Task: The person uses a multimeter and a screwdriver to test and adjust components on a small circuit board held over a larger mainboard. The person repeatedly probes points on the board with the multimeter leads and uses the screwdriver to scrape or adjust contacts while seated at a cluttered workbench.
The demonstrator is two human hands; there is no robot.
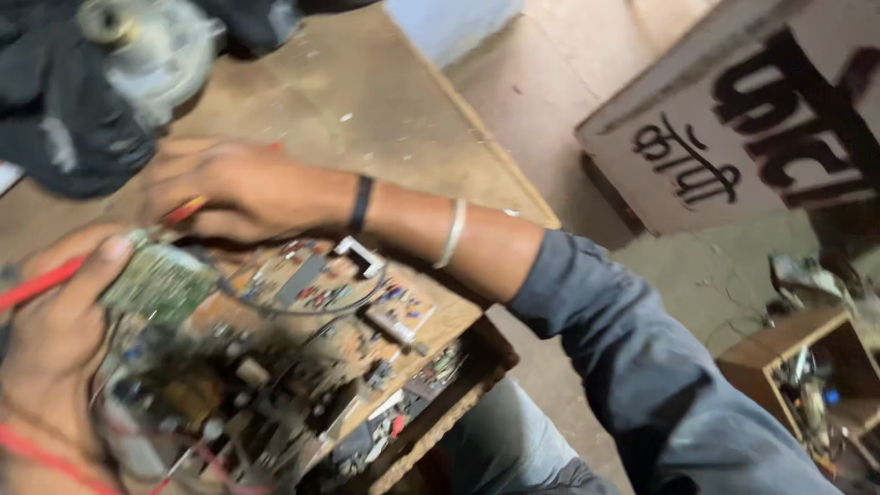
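**A:** Your left hand is closed around a red-handled probe or tool, thumb pressed against the edge of the small green circuit board. Your right hand reaches across the bench; it seems to pinch something red and thin near its fingertips, but the blur is too heavy for me to tell how firmly.

**B:** And where does the green board sit?

**A:** It is tilted up above the large brown circuit board, which lies on the wooden workbench and hangs partly over the near edge. Loose wires loop between the two boards.

**B:** So what should you watch for?

**A:** I would say three things. Your right forearm, with its black band and pale bangle, passes just above the components; if the bangle is metal and it dips, it could bridge exposed solder points. Your red-handled tool is near the green board's edge, so a slip could scrape a trace or pull a wire. And the big board overhangs the bench, so pressing down near that edge could tip it toward your lap.

**B:** Anything else nearby?

**A:** A dark bundle with a grey rounded part lies at the far left of the bench, close to your right hand. A lettered signboard leans on the floor, well apart.
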